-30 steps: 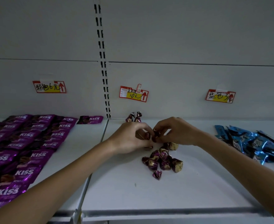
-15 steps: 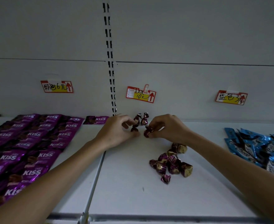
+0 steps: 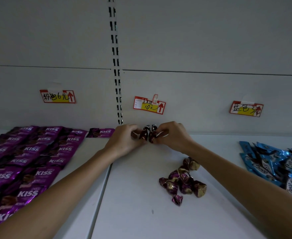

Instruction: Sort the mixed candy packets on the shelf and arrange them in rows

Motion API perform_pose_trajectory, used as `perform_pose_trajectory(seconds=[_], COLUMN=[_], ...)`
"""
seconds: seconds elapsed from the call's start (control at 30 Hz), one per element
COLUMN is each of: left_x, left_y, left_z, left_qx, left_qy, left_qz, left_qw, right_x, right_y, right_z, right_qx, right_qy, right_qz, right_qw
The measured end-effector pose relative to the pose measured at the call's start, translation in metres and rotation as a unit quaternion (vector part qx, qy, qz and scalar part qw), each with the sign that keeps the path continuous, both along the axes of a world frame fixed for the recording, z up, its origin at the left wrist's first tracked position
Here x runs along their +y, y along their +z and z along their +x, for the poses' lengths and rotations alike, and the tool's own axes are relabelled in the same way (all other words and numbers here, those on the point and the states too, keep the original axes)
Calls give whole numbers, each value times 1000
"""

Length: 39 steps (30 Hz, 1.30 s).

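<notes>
Bare shelf lies open between the purple KISS packets and the loose candy pile; blue packets crowd the right.

The setting is a shop display. A white metal shelf stands against a panelled back wall with a slotted upright. Three red-and-yellow price tags with handwritten prices are fixed to the wall, one above each group of goods: purple packets, wrapped candies, blue packets.

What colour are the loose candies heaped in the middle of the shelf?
The wrapped candies are dark purple foil with gold patches, best seen in the head view.
</notes>
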<state>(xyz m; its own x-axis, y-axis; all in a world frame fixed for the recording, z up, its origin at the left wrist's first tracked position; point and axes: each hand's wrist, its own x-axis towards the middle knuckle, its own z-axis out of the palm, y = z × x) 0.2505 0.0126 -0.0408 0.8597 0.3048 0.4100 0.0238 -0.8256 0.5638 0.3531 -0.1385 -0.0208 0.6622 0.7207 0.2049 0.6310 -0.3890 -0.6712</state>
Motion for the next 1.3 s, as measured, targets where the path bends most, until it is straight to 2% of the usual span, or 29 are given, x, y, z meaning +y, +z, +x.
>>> perform_pose_trajectory(seconds=[0.3,0.7,0.87,0.97,1.13,1.3], left_x=[1,7,-5,-31,-76,-84], left_y=[0,4,10,20,23,18], left_z=[1,-8,-29,-45,-64,-66], left_qx=[-3,23,-14,0,114,135], left_qy=[-5,-10,7,-60,-176,-184], left_qz=[18,-11,-15,-40,-58,-55], left_qw=[1000,1000,1000,997,976,972], right_x=[6,-5,-35,-61,-102,-120], right_y=[-2,4,13,20,23,17], right_z=[0,4,9,7,-7,-24], right_qx=[-13,4,41,54,13,-68], right_qy=[-1,6,8,21,-1,20], right_qz=[-5,-1,-21,-67,-155,-222], right_qw=[1000,1000,999,996,988,973])
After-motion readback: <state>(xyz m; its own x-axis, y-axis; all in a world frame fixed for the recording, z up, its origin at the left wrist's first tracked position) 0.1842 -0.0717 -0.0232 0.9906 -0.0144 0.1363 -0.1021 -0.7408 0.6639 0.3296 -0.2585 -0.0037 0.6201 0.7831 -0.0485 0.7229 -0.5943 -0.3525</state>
